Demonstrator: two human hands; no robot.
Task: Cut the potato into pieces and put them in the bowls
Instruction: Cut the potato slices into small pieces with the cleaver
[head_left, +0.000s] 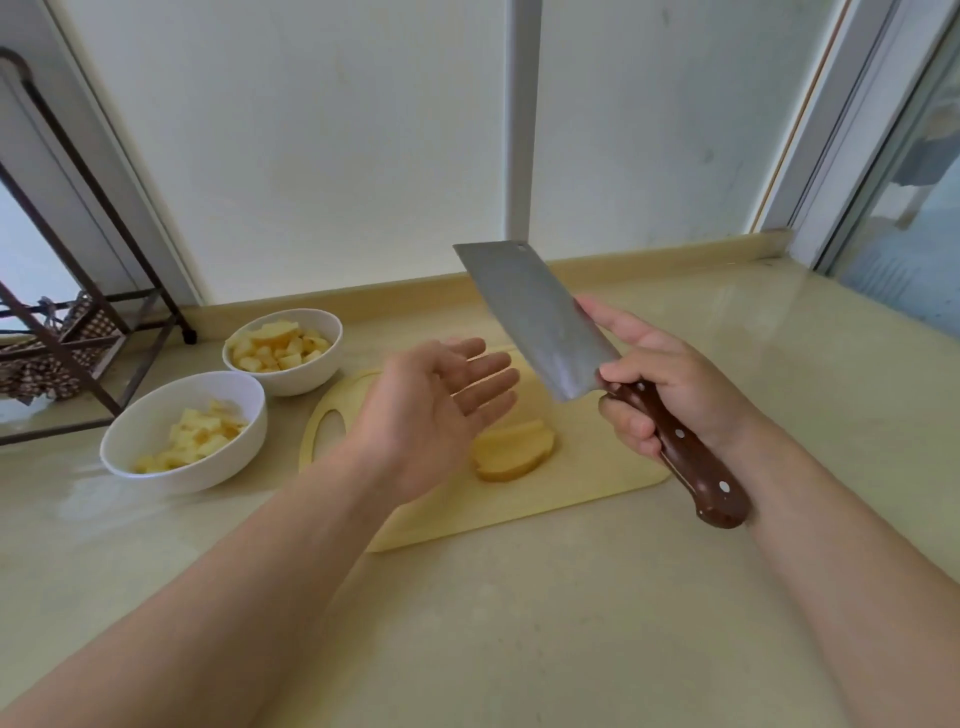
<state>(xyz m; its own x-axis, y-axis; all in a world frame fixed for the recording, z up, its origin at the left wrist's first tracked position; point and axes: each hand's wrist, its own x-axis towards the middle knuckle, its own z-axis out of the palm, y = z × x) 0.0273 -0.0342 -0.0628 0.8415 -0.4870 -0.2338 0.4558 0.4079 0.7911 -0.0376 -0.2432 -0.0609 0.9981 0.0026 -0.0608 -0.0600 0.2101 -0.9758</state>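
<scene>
Glossy beige counter (519, 634) across 6 o'clock, low beige ledge (649, 255) along its back edge, pale white wall (311, 156) at 12 o'clock split by a white post (522, 130), dark metal rack (156, 293) at 9 o'clock holding checked cloth (36, 371), window (904, 234) at 2 o'clock, soft daylight sheen on the counter.

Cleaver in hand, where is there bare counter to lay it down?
Bare counter lies right of the cutting board, toward the window, and along the near edge in front of the board. The left is crowded, with the near bowl, the far bowl and a rack. Potato slices occupy the board.
</scene>
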